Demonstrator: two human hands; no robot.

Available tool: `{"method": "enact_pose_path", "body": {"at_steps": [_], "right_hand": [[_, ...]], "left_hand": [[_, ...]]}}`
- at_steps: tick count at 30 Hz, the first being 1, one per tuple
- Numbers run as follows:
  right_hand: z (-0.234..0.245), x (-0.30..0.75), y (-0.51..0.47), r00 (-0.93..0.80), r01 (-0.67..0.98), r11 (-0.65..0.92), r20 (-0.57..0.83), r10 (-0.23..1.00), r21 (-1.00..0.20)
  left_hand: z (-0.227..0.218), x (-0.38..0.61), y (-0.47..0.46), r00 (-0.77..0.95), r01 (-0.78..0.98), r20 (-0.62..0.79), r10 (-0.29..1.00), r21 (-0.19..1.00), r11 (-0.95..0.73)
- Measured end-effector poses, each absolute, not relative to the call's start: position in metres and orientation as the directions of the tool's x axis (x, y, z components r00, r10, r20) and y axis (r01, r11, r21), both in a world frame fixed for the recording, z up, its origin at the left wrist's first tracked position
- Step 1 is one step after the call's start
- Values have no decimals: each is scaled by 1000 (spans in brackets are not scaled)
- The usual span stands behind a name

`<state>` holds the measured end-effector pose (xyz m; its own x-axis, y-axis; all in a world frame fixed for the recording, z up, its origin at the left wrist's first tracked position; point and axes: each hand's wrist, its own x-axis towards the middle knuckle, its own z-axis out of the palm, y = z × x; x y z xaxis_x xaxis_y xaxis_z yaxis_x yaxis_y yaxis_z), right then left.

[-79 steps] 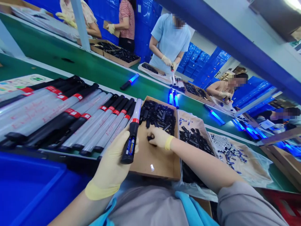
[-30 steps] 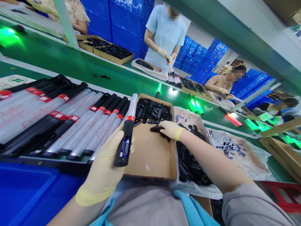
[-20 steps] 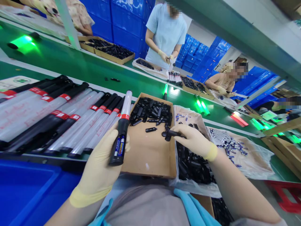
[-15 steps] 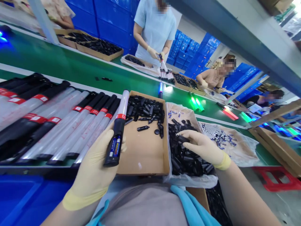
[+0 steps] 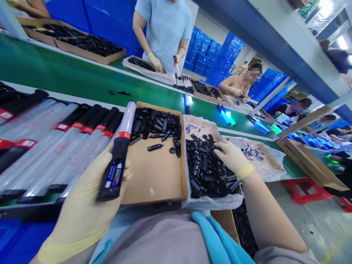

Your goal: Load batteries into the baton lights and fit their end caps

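My left hand [image 5: 90, 179] is wrapped round a light stick [image 5: 121, 146] with a clear tube, a red band and a black handle. It is tilted, tube end up and away from me. The handle's battery compartment is uncovered, with blue batteries [image 5: 114, 174] inside. My right hand [image 5: 232, 156] reaches into a plastic-lined box [image 5: 216, 205] of loose black plastic parts [image 5: 200, 165]. Its fingers are bent down among the parts at the far right side; their tips are partly hidden, and I cannot make out what is between them.
A cardboard tray [image 5: 156, 183] of black pieces lies between my hands. Finished-looking light sticks [image 5: 85, 146] lie in a row at left. A lined box of batteries [image 5: 254, 152] stands at right. Lit sticks [image 5: 227, 115] lie on the green belt [image 5: 154, 90]; co-workers [image 5: 165, 33] work across it.
The view has shifted rightward. My right hand has moved farther into the box, and the black piece seen at its fingers no longer shows. My left hand still holds the light stick.
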<state>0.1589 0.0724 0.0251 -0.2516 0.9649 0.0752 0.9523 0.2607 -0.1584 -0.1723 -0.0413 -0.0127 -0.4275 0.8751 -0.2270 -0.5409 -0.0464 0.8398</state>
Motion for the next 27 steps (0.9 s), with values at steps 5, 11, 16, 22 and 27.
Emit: {"method": "enact_pose_path", "body": {"at_steps": [5,11,16,22,27], "right_hand": [[34,82,102,-562,824,557,-25,826,-103],[26,16,120,-678,732,676,-191,710,-86],[7,-13,126,-715,696,713,-183,675,-84],[-18,-45,128,-749,661,735,-198,633,-150],[8,-31,107,-776,620,697,-148,614,-360]], "left_hand": [[2,-169,-43,-384,-678,-266,884,731,-74],[-1,-181,-49,-409,-702,-263,873,703,-117],[-8,-187,-48,-429,-690,-252,867,711,-134],[-15,-189,-47,-362,-614,-139,922,780,-123],[-18,-182,-51,-354,-521,-115,928,848,-94]]}}
